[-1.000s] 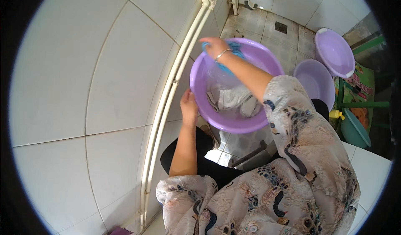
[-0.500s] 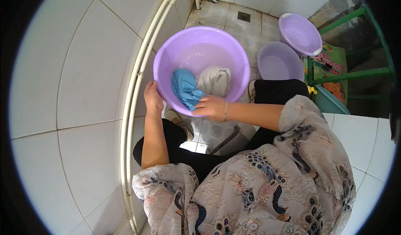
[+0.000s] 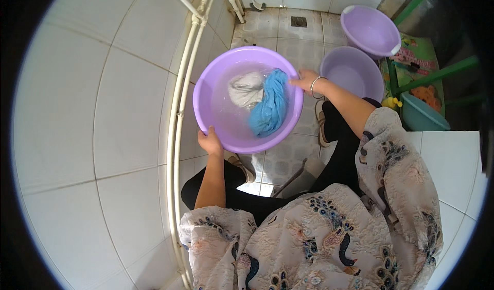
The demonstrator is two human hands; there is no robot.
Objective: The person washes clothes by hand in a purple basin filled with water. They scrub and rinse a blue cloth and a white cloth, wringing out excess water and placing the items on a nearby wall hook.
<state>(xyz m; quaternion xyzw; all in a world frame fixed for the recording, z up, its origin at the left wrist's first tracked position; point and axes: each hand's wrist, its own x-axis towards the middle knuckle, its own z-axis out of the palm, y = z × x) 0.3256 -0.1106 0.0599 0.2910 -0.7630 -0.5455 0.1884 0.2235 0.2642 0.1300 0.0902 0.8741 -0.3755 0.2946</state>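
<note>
Purple basin [image 3: 208, 97], rim clamped by left hand [image 3: 210, 141] and right hand [image 3: 307, 80], holds blue cloth [image 3: 270, 109] near the right hand, white cloth [image 3: 245, 88] farther from it.

White wall tiles [image 3: 134, 128], exposed pipes [image 3: 179, 115] and a floor drain [image 3: 298, 21] mark a washroom.

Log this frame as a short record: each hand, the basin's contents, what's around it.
Left hand: left hand grips the near-left rim of the large purple basin
Right hand: right hand holds the right rim
Basin contents: cloudy water, blue cloth against a greyish-white cloth on its left
Right side: two other purple basins, teal basin
Left side: pale pipes along tiled wall
Beyond: floor drain
</note>
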